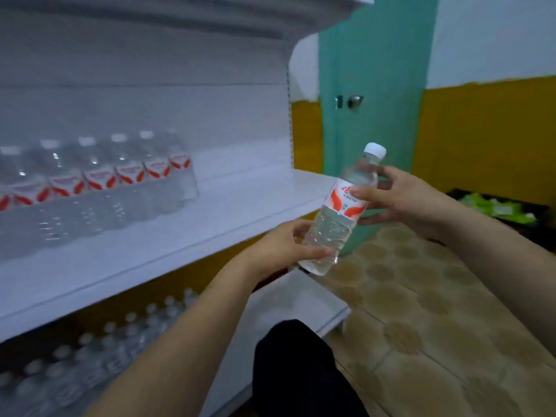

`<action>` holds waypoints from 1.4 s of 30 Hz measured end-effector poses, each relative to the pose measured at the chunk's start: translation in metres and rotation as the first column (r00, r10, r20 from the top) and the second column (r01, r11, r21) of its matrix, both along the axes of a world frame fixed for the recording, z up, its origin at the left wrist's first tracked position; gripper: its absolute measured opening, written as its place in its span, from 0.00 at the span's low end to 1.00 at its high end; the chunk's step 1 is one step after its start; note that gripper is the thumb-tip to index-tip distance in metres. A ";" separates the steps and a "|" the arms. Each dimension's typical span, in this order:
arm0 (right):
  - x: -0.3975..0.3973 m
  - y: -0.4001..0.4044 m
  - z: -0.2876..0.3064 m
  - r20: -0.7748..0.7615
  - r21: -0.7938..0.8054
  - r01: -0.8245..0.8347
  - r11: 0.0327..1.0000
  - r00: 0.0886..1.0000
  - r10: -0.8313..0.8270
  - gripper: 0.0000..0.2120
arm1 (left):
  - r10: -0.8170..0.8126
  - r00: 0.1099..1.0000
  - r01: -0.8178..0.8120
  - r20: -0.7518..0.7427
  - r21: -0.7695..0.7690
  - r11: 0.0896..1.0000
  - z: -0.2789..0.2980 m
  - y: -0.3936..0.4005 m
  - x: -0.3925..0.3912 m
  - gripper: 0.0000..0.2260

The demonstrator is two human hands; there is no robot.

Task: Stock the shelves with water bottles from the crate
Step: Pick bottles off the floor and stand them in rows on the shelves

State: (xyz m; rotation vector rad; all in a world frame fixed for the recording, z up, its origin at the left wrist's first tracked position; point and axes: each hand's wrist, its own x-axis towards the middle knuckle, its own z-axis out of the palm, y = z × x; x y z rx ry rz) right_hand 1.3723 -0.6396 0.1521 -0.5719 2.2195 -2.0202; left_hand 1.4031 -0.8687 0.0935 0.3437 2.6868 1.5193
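Note:
A clear water bottle [337,224] with a white cap and a red-and-white label is tilted in the air just past the right end of the white middle shelf [186,233]. My left hand [282,248] grips its lower body. My right hand [397,197] holds it around the label, thumb in front and fingers behind. A row of several like bottles [99,179] stands at the back left of that shelf. More bottles [114,338] fill the lower shelf. A dark crate [511,215] sits on the floor at far right.
A teal door [373,85] with a round knob stands behind the shelf's right end, between yellow-and-white walls. Patterned floor tiles [421,311] spread to the right. My dark trouser leg [301,371] is at bottom centre. An upper shelf [180,13] overhangs.

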 end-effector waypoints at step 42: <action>-0.240 -0.414 -0.071 -0.257 0.437 -0.065 0.897 0.947 0.194 0.15 | 0.091 0.752 -0.655 -0.653 -0.726 0.209 0.148 -0.320 -0.207 0.40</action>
